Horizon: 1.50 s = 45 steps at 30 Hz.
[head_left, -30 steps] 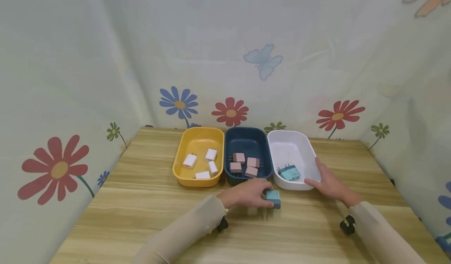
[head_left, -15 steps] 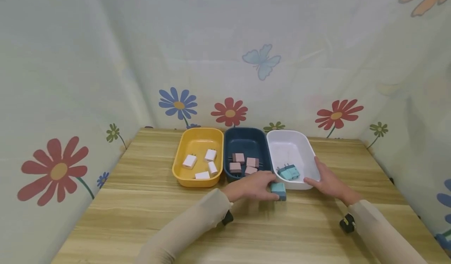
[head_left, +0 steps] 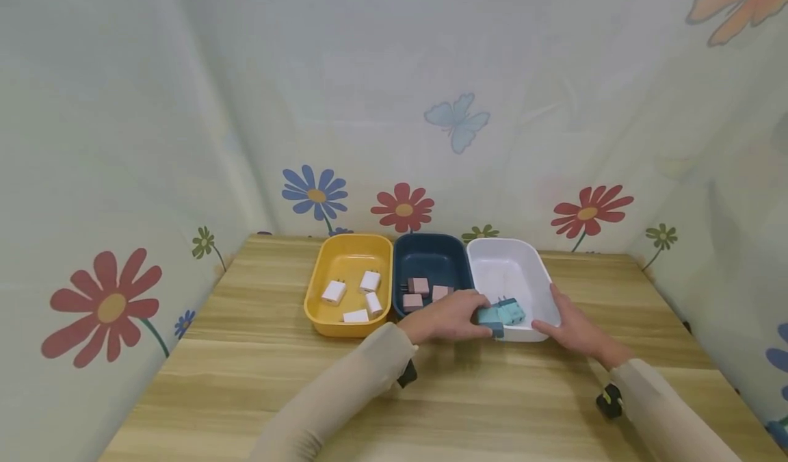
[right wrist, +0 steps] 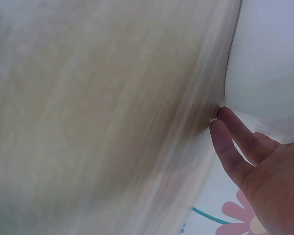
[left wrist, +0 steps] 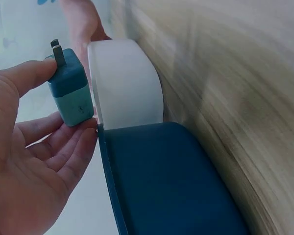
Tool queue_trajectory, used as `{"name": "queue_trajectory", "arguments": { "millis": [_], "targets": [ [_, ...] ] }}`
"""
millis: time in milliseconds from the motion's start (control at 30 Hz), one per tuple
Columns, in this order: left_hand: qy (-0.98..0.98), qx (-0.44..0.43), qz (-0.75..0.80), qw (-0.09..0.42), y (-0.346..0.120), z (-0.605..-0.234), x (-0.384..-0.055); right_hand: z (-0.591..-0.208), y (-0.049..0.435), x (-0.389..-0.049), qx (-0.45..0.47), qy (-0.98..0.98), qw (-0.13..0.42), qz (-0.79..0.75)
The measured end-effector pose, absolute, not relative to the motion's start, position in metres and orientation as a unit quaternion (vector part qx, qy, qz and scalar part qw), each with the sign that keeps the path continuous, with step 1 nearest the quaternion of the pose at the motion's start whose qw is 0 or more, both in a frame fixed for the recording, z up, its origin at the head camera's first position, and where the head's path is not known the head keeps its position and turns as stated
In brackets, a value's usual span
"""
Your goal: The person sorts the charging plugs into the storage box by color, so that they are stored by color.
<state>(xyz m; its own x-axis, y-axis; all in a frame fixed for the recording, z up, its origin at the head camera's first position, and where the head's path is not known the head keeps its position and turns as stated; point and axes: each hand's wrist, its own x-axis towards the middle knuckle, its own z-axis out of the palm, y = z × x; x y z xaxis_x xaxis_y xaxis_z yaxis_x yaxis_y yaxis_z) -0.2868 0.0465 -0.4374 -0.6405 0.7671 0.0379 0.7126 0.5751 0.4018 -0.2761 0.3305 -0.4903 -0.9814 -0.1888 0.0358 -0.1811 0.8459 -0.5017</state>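
Observation:
My left hand pinches a two-tone teal charger plug between thumb and fingers, with its metal prongs showing in the left wrist view. The hand is at the front left rim of the white bin, and the plug overlaps that rim in the head view. Inside this bin lie other teal charger plugs, partly covered by the held one. My right hand grips the bin's front right corner, thumb over the rim and fingers along the outer wall. Those fingertips touch low on the wall in the right wrist view.
To the left of the white bin stand a dark blue bin with pink charger plugs and a yellow bin with several white charger plugs. All stand on a wood-grain table. Behind hangs a flowered cloth.
My left hand has carried the teal charger plug from the table in front of the bins, up and to the right, over the white bin's front rim. The right hand has stayed at the corner.

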Motion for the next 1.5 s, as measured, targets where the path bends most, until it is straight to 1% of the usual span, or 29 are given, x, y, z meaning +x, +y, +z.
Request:
{"name": "queue_trajectory", "arguments": {
  "millis": [333, 867, 1500],
  "targets": [
    [0.892, 0.398, 0.207, 0.053, 0.057, -0.441, -0.302, -0.493, 0.331, -0.277, -0.107, 0.959, -0.004, -0.261],
    [0.901, 0.365, 0.229, 0.048, 0.064, -0.443, -0.318, -0.491, 0.33, -0.276, -0.098, 0.96, 0.007, -0.263],
    [0.911, 0.36, 0.199, 0.042, 0.07, -0.44, -0.322, -0.491, 0.333, -0.275, -0.099, 0.957, 0.011, -0.274]
  ]
}}
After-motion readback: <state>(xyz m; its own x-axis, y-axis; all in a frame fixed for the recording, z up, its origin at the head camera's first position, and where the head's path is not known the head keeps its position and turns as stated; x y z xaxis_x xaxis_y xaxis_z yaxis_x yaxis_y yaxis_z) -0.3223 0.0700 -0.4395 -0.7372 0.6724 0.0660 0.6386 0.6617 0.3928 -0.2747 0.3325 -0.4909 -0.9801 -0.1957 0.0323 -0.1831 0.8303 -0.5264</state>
